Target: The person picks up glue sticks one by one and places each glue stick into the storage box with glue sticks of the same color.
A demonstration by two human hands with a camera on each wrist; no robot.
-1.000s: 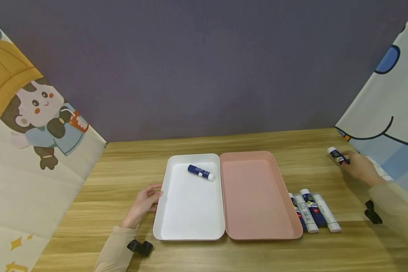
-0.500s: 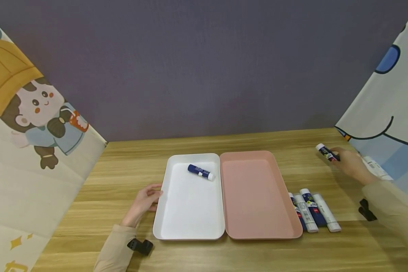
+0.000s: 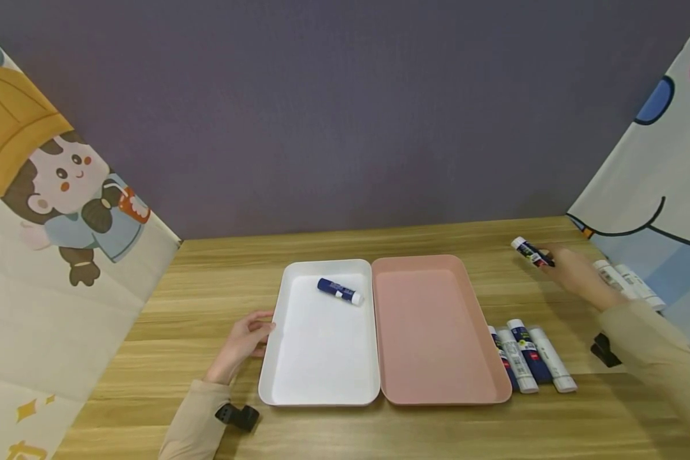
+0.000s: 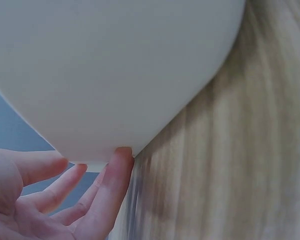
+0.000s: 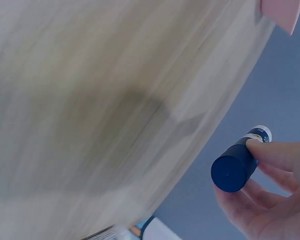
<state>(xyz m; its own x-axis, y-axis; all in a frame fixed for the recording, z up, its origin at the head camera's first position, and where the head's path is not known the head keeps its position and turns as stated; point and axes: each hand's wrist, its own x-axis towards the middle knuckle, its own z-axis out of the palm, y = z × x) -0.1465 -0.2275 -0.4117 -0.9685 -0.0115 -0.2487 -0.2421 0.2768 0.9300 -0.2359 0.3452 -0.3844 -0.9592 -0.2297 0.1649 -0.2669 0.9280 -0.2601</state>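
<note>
My left hand (image 3: 243,345) rests with its fingertips against the left side of the white tray (image 3: 322,383); in the left wrist view, its loosely bent fingers (image 4: 112,190) touch the tray's outer wall (image 4: 115,75). Inside that tray, near the back, lies a dark blue glue stick (image 3: 339,292) with a white end. Over at the right, my right hand (image 3: 577,275) pinches another dark blue glue stick (image 3: 531,252) between thumb and fingers. Its white end points left and away, and its navy end (image 5: 228,174) faces the right wrist camera. The stick's shadow falls on the table.
A pink tray (image 3: 437,358) stands against the white one. Along its right side lie several blue and white glue sticks (image 3: 543,358). Two white sticks (image 3: 629,281) lie by the right-hand cloth wall (image 3: 655,255). A dark grey panel (image 3: 345,128) closes off the table's back.
My right hand has moved left and slightly away with the glue stick, so the two white sticks behind it show more fully. The left hand and both trays have stayed put.
</note>
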